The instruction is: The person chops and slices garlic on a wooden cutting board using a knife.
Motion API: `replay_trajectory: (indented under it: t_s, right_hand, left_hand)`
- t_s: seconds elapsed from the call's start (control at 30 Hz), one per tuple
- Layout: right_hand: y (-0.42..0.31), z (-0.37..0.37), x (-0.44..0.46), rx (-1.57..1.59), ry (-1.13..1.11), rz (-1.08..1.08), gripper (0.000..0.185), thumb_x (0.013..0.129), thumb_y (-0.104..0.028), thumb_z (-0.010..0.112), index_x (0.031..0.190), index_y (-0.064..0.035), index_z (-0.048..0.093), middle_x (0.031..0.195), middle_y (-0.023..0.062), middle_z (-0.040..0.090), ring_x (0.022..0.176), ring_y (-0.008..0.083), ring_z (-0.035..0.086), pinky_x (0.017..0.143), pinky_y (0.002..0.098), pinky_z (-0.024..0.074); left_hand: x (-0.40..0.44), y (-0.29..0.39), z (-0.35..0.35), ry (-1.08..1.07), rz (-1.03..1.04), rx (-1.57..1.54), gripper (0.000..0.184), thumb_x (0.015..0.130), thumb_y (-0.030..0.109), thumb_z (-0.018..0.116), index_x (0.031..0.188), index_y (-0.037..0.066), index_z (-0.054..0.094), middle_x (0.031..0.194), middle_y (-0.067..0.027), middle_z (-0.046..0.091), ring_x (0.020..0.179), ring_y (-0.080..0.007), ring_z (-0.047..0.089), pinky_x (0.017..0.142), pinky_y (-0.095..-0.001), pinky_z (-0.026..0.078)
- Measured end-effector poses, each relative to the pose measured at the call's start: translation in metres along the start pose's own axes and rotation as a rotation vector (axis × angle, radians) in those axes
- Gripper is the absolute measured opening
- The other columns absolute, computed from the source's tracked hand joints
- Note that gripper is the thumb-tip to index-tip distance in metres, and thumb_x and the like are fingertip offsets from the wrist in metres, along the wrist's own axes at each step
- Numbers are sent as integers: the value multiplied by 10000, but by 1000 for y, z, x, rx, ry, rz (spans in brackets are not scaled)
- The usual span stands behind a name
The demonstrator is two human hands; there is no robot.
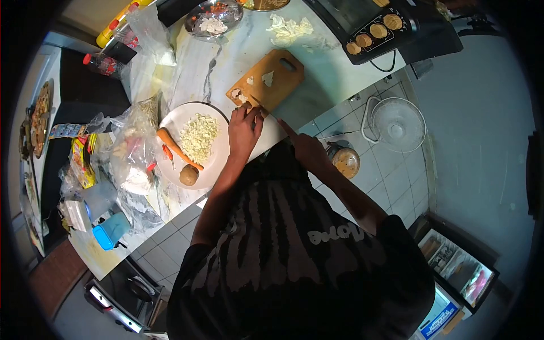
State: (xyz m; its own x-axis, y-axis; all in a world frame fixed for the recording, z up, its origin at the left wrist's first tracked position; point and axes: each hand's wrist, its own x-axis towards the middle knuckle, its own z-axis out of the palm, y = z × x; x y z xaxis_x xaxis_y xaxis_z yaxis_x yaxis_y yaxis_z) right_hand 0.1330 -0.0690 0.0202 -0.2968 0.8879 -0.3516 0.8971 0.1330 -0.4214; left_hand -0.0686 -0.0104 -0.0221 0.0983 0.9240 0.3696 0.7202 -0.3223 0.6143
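the knife [258, 102] lies over the near end of the cutting board [283, 84], blade running far-left from the right hand's [310, 152] closed grip, beside the left hand's [243, 133] bunched fingers, their hold unconfirmed.

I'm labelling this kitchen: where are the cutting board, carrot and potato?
Cutting board [282, 86]: head view, bare surface near its middle.
Carrot [176, 147]: head view, middle of its length.
Potato [188, 175]: head view, middle of its upper surface.

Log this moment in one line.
left hand: at cutting board edge | right hand: holding knife | on board: pale pieces | nearby plate: chopped food, carrot, red chilli
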Motion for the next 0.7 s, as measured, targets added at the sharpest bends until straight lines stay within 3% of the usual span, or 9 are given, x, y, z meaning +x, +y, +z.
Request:
replay_trajectory:
  t_s: [0.07,0.33,0.43,0.47,0.5,0.7]
  right_hand:
    - [-1,7,8,-11,129,-56,879,847,-23,516,1618,-257,164,774,217,641,692,397,654,662,517,537]
    - [8,8,24,74,202,-57,811,893,-41,504,1611,-259,199,769,245,630,710,413,652,673,513,526]
    - [7,-3,19,249,219,-131,724,941,-64,483,1597,-265,251,785,270,632,738,428,654,684,517,517]
    - [6,-4,17,341,221,-163,678,968,-80,470,1588,-268,275,798,281,634,750,436,653,688,521,512]
    - [4,-5,15,342,224,-164,678,968,-80,470,1588,-268,275,798,281,634,750,436,653,688,521,512]
    - [4,5,9,339,154,-102,643,996,-107,461,1584,-292,278,831,287,644,756,451,645,717,541,499]
  left_hand:
    - [-3,0,0,-4,1,3,249,840,89,688,1080,62,747,1103,-126,640,932,-312,599,833,-407,517]
    - [2,1,1,35,-56,-43,207,847,99,702,1046,81,759,1073,-91,656,921,-296,613,817,-404,524]
    - [8,2,2,93,-122,-65,176,842,94,723,1013,87,766,996,-88,669,858,-282,630,779,-390,526]
    - [13,2,1,28,-229,-138,163,836,88,734,995,88,769,961,-89,671,817,-275,633,757,-381,521]
    - [16,3,-1,-38,-335,-212,151,829,82,745,978,89,772,925,-89,673,777,-267,636,734,-371,517]
    - [21,7,-2,-4,-445,-299,209,781,74,802,940,43,671,865,-98,629,727,-256,611,694,-374,497]
